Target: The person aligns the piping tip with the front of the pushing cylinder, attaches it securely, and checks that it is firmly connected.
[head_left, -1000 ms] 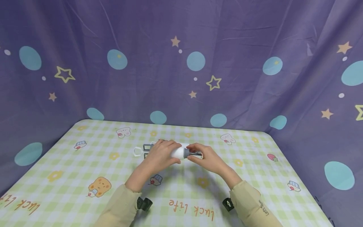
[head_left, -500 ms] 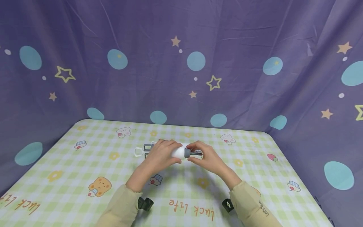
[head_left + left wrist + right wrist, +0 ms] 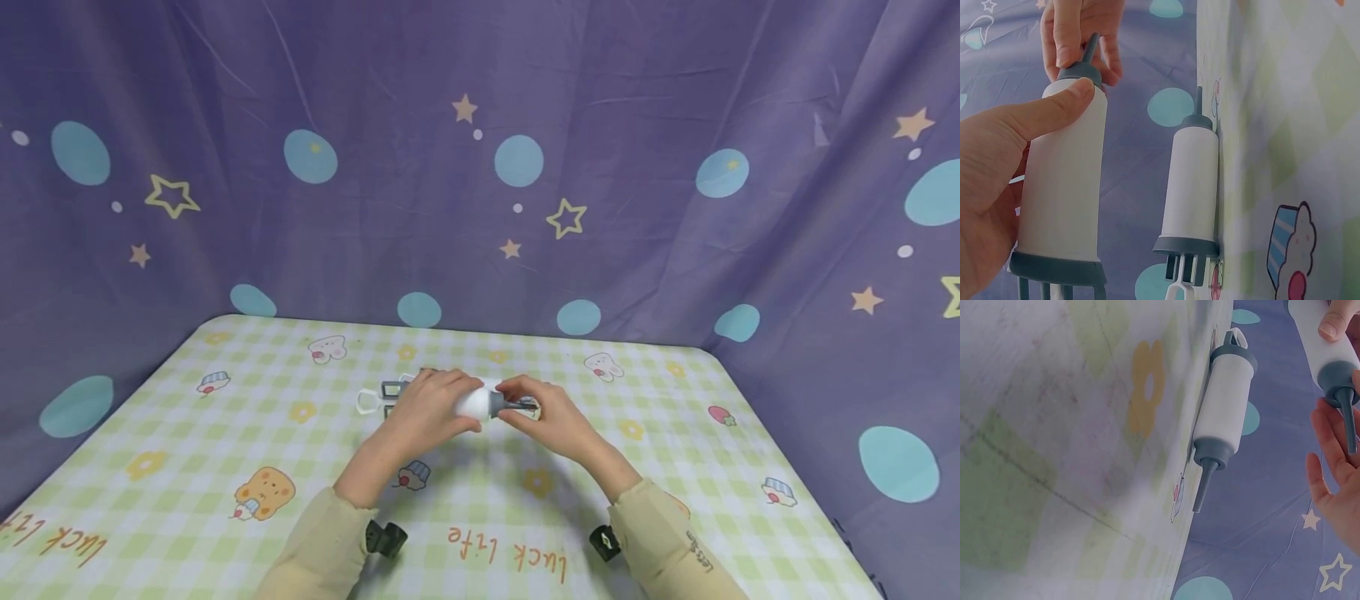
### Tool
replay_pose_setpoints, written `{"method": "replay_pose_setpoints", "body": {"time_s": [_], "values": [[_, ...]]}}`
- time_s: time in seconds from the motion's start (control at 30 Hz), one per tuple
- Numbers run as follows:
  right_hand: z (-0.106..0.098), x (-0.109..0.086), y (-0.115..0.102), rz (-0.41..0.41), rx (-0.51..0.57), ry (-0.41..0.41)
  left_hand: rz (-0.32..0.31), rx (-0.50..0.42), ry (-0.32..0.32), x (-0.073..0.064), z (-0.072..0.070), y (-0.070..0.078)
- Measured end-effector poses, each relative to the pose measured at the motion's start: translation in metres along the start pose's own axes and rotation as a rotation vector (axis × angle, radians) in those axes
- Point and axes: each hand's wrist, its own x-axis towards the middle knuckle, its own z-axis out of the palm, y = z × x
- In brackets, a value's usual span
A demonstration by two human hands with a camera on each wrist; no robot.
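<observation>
An icing syringe point(image 3: 471, 406) with a white barrel and grey ends lies crosswise above the middle of the table, its nozzle toward the right. My left hand point(image 3: 426, 406) grips the barrel, thumb along its near side. At the other end, my right hand point(image 3: 551, 421) holds the grey nozzle collar point(image 3: 1079, 70) between thumb and fingers. The slim grey nozzle point(image 3: 1349, 422) sticks out past those fingers. A second, similar syringe point(image 3: 1191, 184) lies on the cloth just behind the held one; in the head view my hands hide most of it.
A green-and-white checked cloth point(image 3: 330, 450) with cartoon prints covers the table. Behind it and at both sides hang purple curtains point(image 3: 420, 217) with stars and dots. Dark wrist-camera mounts point(image 3: 386, 540) sit at both sleeves.
</observation>
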Motion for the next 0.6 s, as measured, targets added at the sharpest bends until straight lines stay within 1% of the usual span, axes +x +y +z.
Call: {"method": "replay_pose_setpoints", "body": {"time_s": [0.43,0.6], "values": [[0.0013,-0.0009,0.002,0.018,-0.013,-0.013,0.001,-0.007,-0.003,-0.0005,0.0013,0.0003],[0.0023,-0.0016,0.0027,0.046,0.004,-0.019,0.0,-0.011,-0.008,-0.0001,0.0012,0.0019]]}}
